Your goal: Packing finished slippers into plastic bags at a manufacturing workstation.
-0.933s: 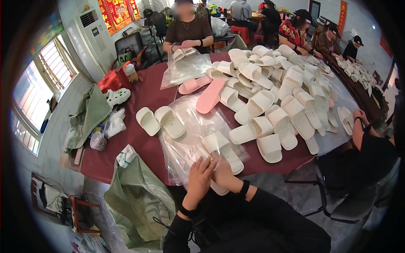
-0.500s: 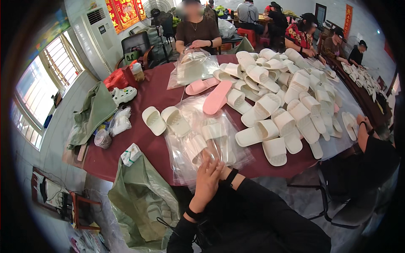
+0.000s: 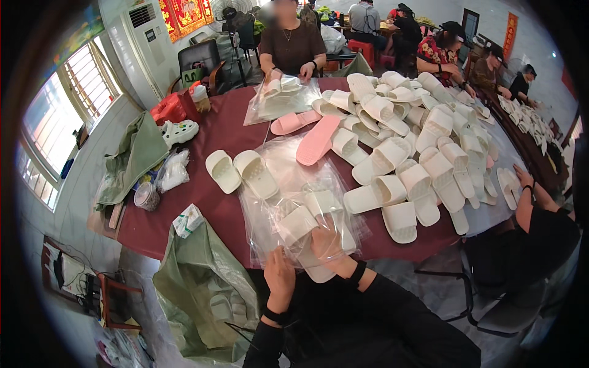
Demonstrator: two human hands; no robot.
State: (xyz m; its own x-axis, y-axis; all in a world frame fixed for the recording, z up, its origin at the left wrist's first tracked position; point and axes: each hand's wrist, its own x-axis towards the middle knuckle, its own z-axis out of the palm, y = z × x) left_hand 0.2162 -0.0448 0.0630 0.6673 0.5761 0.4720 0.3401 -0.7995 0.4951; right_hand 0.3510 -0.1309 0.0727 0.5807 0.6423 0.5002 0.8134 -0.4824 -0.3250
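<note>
A pair of white slippers (image 3: 299, 226) lies partly inside a clear plastic bag (image 3: 261, 236) at the table's near edge. One sole sticks out of the bag toward me. Pinched in the closed fingers of my left hand (image 3: 280, 273) is the bag's near edge, left of the slippers. My right hand (image 3: 326, 244) is under the film, its fingers closed around a slipper; the film blurs the exact grip. More clear bags lie flat beneath. Just left stands a loose pair of white slippers (image 3: 255, 175), and beyond the bags is a pink slipper (image 3: 317, 141).
White slippers (image 3: 392, 153) are heaped across the table's right side. A green woven sack (image 3: 196, 288) holding slippers stands open below the near left edge. A tub (image 3: 146, 197) and a white clog (image 3: 179, 132) sit left. Across the table, a person (image 3: 293, 46) handles bagged slippers.
My hands have separated: the left moved down and left, the right stays at the slippers under the film. The bagged slippers have shifted toward me, with one sole now sticking out.
</note>
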